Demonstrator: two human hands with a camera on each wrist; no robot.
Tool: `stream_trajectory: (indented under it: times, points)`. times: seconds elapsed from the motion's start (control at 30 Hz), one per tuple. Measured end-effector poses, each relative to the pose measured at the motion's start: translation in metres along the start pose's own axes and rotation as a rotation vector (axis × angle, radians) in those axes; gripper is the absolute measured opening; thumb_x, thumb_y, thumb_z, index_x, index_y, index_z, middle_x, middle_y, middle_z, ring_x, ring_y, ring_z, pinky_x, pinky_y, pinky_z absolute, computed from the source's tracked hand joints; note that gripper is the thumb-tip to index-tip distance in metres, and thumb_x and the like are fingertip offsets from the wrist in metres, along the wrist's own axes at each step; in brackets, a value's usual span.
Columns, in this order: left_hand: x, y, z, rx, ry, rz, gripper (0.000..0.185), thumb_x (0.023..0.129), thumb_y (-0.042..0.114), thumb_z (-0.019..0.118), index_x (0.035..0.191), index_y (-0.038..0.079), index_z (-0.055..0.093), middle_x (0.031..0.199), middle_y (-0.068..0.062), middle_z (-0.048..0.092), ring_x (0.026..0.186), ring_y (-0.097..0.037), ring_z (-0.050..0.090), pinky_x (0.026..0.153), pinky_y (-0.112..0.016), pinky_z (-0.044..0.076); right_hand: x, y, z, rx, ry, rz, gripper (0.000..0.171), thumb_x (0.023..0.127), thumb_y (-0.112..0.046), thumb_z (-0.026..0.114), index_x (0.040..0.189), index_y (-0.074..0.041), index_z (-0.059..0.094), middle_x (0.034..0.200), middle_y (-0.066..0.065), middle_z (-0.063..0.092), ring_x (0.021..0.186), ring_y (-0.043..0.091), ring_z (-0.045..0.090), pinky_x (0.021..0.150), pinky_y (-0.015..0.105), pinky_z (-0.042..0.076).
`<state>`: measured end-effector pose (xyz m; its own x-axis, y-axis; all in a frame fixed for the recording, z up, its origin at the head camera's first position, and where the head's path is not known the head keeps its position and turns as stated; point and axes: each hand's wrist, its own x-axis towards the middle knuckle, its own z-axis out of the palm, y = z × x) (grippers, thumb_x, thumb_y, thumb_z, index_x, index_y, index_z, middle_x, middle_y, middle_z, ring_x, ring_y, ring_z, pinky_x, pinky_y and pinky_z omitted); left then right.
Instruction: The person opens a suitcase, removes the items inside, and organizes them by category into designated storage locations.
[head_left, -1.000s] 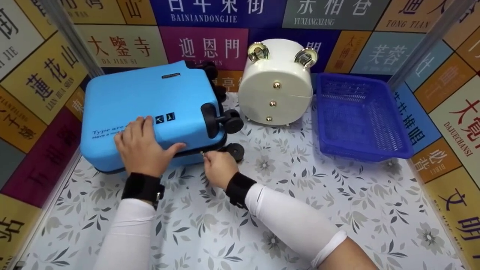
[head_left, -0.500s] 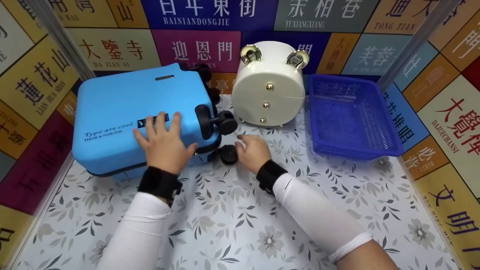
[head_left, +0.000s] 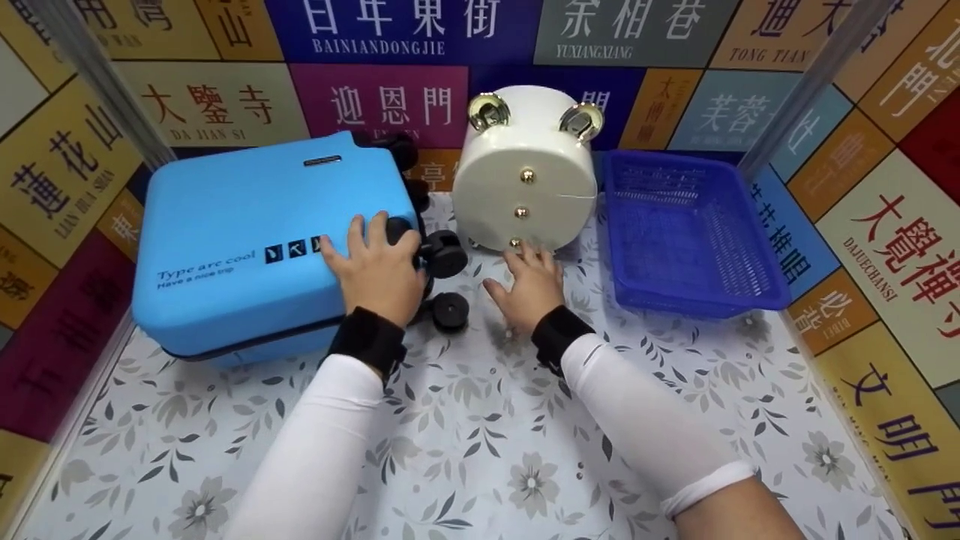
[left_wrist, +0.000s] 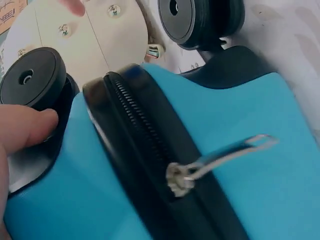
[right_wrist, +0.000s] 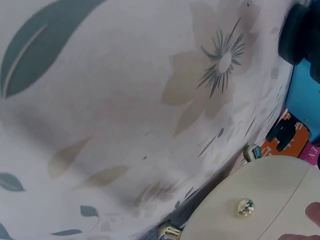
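A light blue suitcase (head_left: 217, 210) lies flat on the left, its black wheels pointing right. My left hand (head_left: 381, 271) rests on its front right corner, fingers spread over the top. In the left wrist view the thumb (left_wrist: 30, 129) touches the black wheel mount, and a metal zipper pull (left_wrist: 232, 154) hangs from the zipper (left_wrist: 135, 107) nearby. My right hand (head_left: 534, 289) holds nothing, fingers spread, just in front of a white round cabinet (head_left: 487, 195) with gold ears and three gold knobs. Its fingertips overlap the lowest knob in the head view.
A blue plastic basket (head_left: 694, 300) stands to the right of the cabinet. Walls printed with Chinese place names (head_left: 379, 101) close off the back and both sides. A leaf-and-flower cloth (head_left: 480, 442) covers the surface.
My right hand has let go of the zipper pull at the suitcase's front edge and moved right, its fingers spreading toward the cabinet. My left hand has slid right along the suitcase to its wheel corner.
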<state>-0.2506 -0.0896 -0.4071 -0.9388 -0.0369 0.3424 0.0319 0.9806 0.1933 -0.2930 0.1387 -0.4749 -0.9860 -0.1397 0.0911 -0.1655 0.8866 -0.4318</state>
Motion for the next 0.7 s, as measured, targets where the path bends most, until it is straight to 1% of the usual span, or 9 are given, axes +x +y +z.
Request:
stream_trajectory:
  times: [0.07,0.17,0.27,0.33,0.47,0.57,0.7]
  points:
    - [-0.003,0.0,0.0,-0.004,0.007,0.022,0.037,0.097,0.029,0.074,0.134,0.029,0.071,0.163,-0.015,0.047,0.156,-0.046,0.035,0.121,-0.082,0.016,-0.001,0.002,-0.001,-0.003,-0.006,-0.002,0.072,0.101,-0.054,0.065,0.158,-0.012,0.053,0.173,0.02,0.033,0.16,0.053,0.023,0.13,0.071,0.014]
    - [-0.008,-0.001,-0.001,-0.01,0.011,0.043,0.035,0.097,0.021,0.069,0.131,0.029,0.073,0.161,-0.015,0.049,0.154,-0.045,0.037,0.121,-0.082,0.017,-0.001,0.005,-0.002,0.01,-0.015,0.002,0.071,0.101,-0.052,0.065,0.159,-0.013,0.052,0.174,0.018,0.033,0.16,0.052,0.023,0.129,0.071,0.015]
    - [-0.016,-0.005,-0.005,-0.022,0.018,0.062,0.035,0.094,0.02,0.071,0.128,0.028,0.074,0.159,-0.015,0.051,0.153,-0.045,0.039,0.121,-0.081,0.016,0.0,0.008,-0.003,0.026,-0.024,0.01,0.071,0.102,-0.051,0.065,0.16,-0.013,0.05,0.174,0.018,0.031,0.16,0.052,0.022,0.13,0.071,0.013]
    - [-0.021,-0.01,-0.009,-0.038,0.021,0.088,0.035,0.091,0.021,0.074,0.126,0.028,0.075,0.158,-0.015,0.051,0.151,-0.046,0.041,0.122,-0.081,0.016,0.001,0.009,-0.004,0.033,-0.026,0.004,0.071,0.102,-0.05,0.065,0.16,-0.012,0.05,0.175,0.018,0.03,0.16,0.052,0.023,0.129,0.072,0.014]
    - [-0.034,-0.026,-0.021,-0.083,0.007,0.15,0.033,0.087,0.022,0.079,0.12,0.025,0.077,0.156,-0.014,0.052,0.15,-0.047,0.042,0.121,-0.082,0.015,0.001,0.009,-0.005,0.054,-0.044,-0.012,0.073,0.102,-0.05,0.064,0.161,-0.01,0.047,0.175,0.018,0.029,0.16,0.052,0.023,0.129,0.07,0.016]
    - [-0.043,-0.041,-0.03,-0.125,-0.025,0.188,0.028,0.086,0.02,0.081,0.114,0.023,0.078,0.156,-0.014,0.052,0.15,-0.047,0.041,0.121,-0.082,0.011,0.001,0.008,-0.006,0.066,-0.053,-0.022,0.074,0.103,-0.049,0.064,0.162,-0.01,0.045,0.174,0.02,0.029,0.161,0.051,0.024,0.131,0.066,0.018]
    - [-0.052,-0.064,-0.042,-0.186,-0.074,0.219,0.021,0.084,0.016,0.081,0.104,0.022,0.078,0.157,-0.015,0.051,0.148,-0.048,0.039,0.121,-0.084,0.006,0.0,0.006,-0.006,0.075,-0.058,-0.028,0.073,0.103,-0.048,0.064,0.162,-0.008,0.046,0.174,0.021,0.03,0.161,0.05,0.025,0.132,0.062,0.017]
